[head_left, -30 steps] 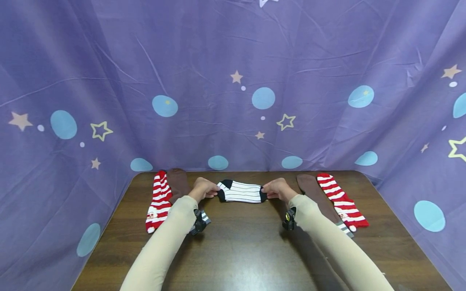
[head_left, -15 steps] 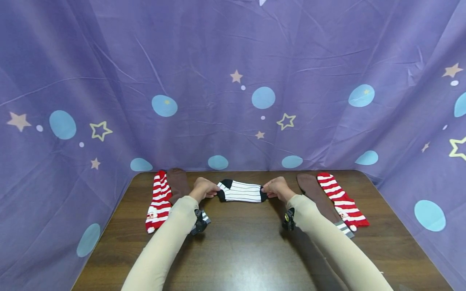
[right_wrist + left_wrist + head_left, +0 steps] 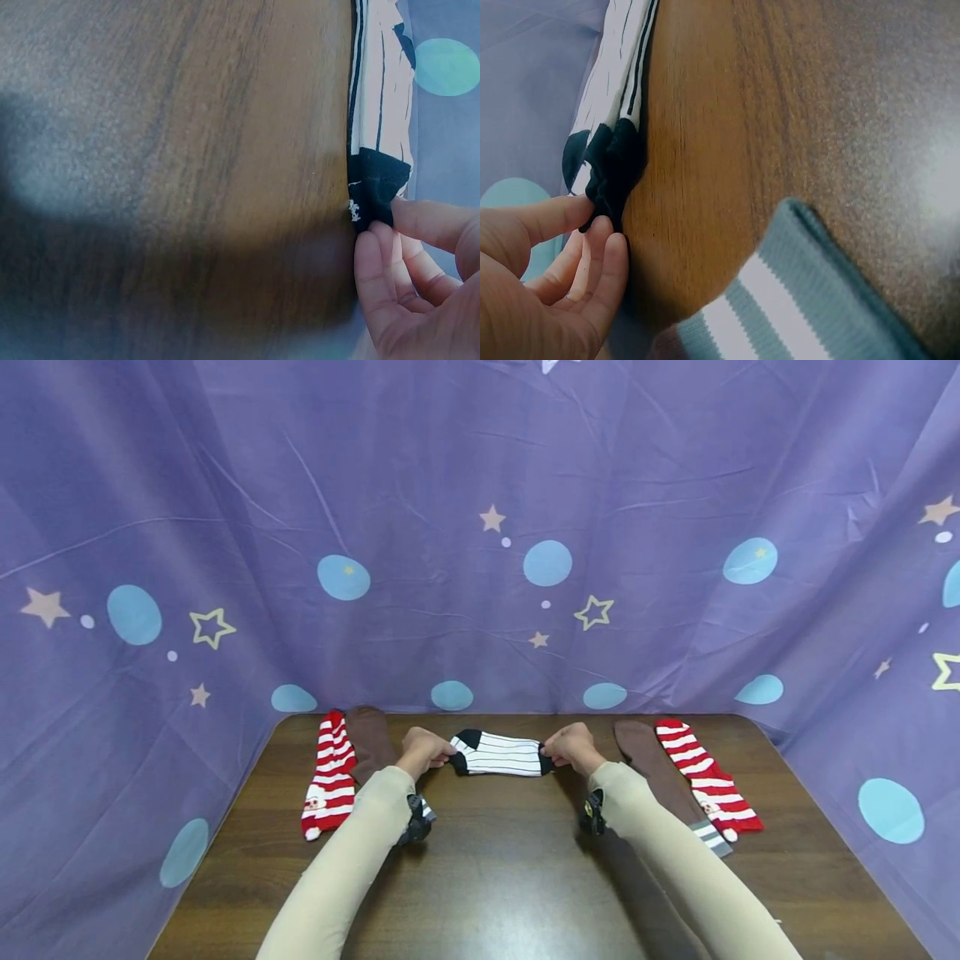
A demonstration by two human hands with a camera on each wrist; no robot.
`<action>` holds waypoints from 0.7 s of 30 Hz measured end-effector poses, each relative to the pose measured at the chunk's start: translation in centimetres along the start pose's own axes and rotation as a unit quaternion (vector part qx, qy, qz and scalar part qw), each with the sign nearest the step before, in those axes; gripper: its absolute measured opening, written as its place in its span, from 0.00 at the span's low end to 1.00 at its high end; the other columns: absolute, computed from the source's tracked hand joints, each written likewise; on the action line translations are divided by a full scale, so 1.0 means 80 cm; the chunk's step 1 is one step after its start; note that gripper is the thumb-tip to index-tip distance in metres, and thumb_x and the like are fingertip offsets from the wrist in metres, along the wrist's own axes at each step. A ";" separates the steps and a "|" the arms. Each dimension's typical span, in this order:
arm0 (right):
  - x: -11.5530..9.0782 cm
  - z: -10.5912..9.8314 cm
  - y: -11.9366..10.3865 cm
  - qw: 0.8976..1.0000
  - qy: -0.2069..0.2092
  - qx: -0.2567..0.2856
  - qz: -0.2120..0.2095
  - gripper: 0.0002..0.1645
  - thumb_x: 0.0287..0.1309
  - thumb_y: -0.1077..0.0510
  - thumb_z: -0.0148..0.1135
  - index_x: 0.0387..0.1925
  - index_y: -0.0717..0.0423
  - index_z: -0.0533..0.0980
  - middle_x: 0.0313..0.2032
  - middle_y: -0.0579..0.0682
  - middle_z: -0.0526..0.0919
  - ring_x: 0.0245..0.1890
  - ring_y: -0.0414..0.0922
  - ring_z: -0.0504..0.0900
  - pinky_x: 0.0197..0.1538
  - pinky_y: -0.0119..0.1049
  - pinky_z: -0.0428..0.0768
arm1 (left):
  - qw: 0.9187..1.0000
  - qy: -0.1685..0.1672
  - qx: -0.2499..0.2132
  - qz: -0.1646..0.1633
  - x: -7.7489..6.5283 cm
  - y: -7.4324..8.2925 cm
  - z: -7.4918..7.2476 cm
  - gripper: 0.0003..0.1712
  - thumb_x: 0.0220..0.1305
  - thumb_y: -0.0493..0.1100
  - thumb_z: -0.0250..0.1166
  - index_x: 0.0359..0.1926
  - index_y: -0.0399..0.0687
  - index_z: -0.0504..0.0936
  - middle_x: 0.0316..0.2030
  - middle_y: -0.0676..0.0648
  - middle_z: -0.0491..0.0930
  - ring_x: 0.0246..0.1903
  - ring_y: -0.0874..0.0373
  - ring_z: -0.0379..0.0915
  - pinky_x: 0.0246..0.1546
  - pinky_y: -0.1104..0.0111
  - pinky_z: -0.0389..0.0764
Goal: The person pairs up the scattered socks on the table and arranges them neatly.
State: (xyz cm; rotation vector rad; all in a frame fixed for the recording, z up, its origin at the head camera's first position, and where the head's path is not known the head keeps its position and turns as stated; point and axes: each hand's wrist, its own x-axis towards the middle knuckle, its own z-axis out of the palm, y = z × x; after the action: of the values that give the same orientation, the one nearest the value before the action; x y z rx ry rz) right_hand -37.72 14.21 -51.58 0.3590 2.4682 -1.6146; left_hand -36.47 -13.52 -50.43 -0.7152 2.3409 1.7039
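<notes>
A white sock with thin black stripes (image 3: 504,755) lies stretched sideways at the back middle of the table, black at its heel and both ends. My left hand (image 3: 423,750) pinches its left black end between thumb and fingertips; the left wrist view shows the dark cloth (image 3: 613,169) bunched there. At the other end, my right hand (image 3: 573,749) pinches the black cuff (image 3: 381,184), which bears a small white mark in the right wrist view. The pinched ends are partly hidden by fingers.
Left of the hands lie a red-and-white striped sock (image 3: 330,777) and a brown sock (image 3: 371,743), partly under the left forearm. On the right are another brown sock (image 3: 660,772) with a grey-striped cuff and a red-striped sock (image 3: 708,777). A purple curtain (image 3: 480,610) hangs behind the wooden table (image 3: 495,868).
Both hands keep their pinch on the striped sock, which stays almost in place. The head view has shifted very slightly.
</notes>
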 end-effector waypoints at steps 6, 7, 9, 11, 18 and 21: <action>0.003 0.001 0.002 1.000 0.005 -0.007 -0.013 0.07 0.47 0.73 0.73 0.31 0.70 0.84 0.17 0.47 0.82 0.17 0.41 0.80 0.25 0.34 0.86 | 1.000 0.019 0.023 0.003 0.004 0.002 0.005 0.11 0.45 0.26 0.77 0.26 0.35 0.82 0.12 0.51 0.75 0.14 0.62 0.73 0.21 0.71 0.85; 0.004 0.001 0.002 1.000 0.005 -0.010 -0.013 0.06 0.47 0.73 0.73 0.30 0.70 0.84 0.18 0.48 0.82 0.18 0.41 0.80 0.25 0.34 0.86 | 0.999 0.022 0.028 0.003 0.004 0.003 0.006 0.11 0.45 0.26 0.77 0.27 0.34 0.83 0.13 0.51 0.75 0.14 0.62 0.73 0.22 0.71 0.85; 0.005 0.002 0.002 1.000 0.004 -0.015 -0.015 0.04 0.47 0.73 0.73 0.28 0.68 0.85 0.18 0.48 0.83 0.18 0.41 0.80 0.25 0.35 0.86 | 0.999 0.027 0.036 0.002 0.004 0.004 0.007 0.11 0.45 0.26 0.78 0.28 0.34 0.82 0.14 0.51 0.75 0.15 0.62 0.73 0.23 0.70 0.86; 0.005 0.002 0.001 1.000 0.003 -0.023 -0.017 0.03 0.48 0.73 0.72 0.27 0.66 0.86 0.19 0.49 0.85 0.18 0.42 0.80 0.25 0.35 0.87 | 0.999 0.032 0.041 0.002 0.004 0.006 0.008 0.12 0.45 0.26 0.78 0.28 0.34 0.82 0.14 0.50 0.75 0.15 0.62 0.73 0.23 0.70 0.86; 0.011 0.000 -0.001 0.999 0.007 -0.047 -0.017 0.05 0.49 0.72 0.72 0.23 0.63 0.86 0.19 0.50 0.86 0.19 0.42 0.81 0.25 0.37 0.87 | 0.998 0.034 0.060 0.003 0.005 0.009 0.011 0.09 0.45 0.27 0.78 0.28 0.32 0.86 0.13 0.50 0.76 0.13 0.62 0.73 0.23 0.69 0.86; 0.015 0.000 -0.002 0.998 0.007 -0.057 -0.015 0.04 0.50 0.71 0.73 0.23 0.64 0.86 0.20 0.51 0.86 0.19 0.42 0.81 0.26 0.37 0.87 | 0.996 0.038 0.075 0.009 0.008 0.008 0.013 0.09 0.45 0.28 0.78 0.29 0.31 0.86 0.12 0.50 0.76 0.13 0.62 0.73 0.23 0.69 0.86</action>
State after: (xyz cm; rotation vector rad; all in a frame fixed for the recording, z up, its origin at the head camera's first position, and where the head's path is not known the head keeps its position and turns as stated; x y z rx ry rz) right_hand -38.91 14.31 -51.76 0.3191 2.5732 -1.4795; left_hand -37.51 -12.59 -50.48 -0.7460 2.5026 1.5131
